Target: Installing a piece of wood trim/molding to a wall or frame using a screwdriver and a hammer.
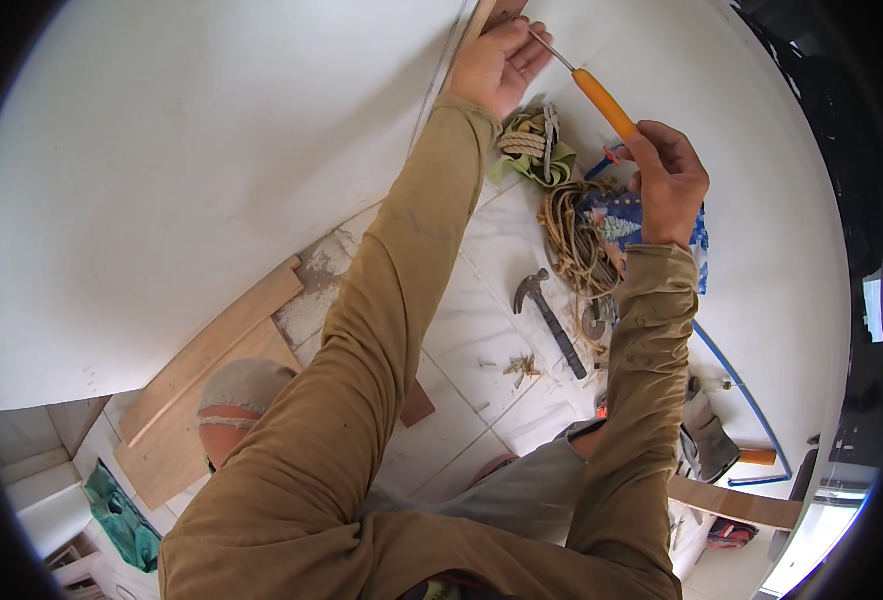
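Observation:
My right hand [670,180], raised at the upper right, grips the end of the orange handle of a screwdriver [604,103]. The tool's thin metal shaft slants up and left to the fingertips of my left hand [497,68]. That hand is lifted beside the edge of a wooden board [479,22] at the top, its thumb and finger pinched near the shaft's tip. Whatever sits between them is too small and hidden to make out. Below, on the tiled floor, lies a claw hammer [552,322] with a dark handle.
Coiled rope [574,240] and a green cloth bundle [537,148] lie by the right wall. Wooden planks [207,345] rest at the left. A blue-framed saw [752,400] leans at the right. Wood chips [524,368] litter the floor. A white panel [212,180] fills the upper left.

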{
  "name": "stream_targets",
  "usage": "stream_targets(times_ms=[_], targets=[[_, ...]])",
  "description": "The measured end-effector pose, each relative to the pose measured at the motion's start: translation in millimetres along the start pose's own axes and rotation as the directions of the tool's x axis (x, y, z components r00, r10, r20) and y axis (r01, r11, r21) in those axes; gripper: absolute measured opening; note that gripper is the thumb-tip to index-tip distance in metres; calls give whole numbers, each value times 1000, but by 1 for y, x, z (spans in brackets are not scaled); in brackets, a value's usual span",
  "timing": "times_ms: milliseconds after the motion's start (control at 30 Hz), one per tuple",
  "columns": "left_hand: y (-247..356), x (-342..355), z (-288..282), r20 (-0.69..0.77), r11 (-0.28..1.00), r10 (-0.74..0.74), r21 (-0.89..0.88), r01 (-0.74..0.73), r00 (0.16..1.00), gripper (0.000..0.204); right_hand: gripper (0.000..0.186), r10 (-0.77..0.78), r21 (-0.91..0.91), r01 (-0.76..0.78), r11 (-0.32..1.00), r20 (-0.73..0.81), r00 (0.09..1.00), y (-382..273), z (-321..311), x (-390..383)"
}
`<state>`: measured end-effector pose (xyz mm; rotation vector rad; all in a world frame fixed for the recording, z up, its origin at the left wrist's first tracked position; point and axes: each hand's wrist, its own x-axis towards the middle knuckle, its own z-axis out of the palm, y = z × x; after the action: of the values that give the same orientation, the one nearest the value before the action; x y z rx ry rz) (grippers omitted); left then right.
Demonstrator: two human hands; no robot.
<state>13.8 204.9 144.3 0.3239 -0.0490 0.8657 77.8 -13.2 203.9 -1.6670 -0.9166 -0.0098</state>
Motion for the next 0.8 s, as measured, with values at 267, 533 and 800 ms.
stream_targets(times_ms=[267, 533, 800], targets=[[-3, -1, 1, 143, 990, -63, 130, 45, 988, 22, 23, 61, 230, -67, 971, 31, 998, -3, 5, 0], [-20, 4, 5, 66, 997, -20, 73, 15, 998, 15, 26, 2, -36, -2, 999, 3, 1000, -5, -7, 5], [-12, 0, 4, 56, 997, -6, 79, 2, 998, 20, 33, -610, -533, 733, 422, 432, 665, -13, -11, 2]])
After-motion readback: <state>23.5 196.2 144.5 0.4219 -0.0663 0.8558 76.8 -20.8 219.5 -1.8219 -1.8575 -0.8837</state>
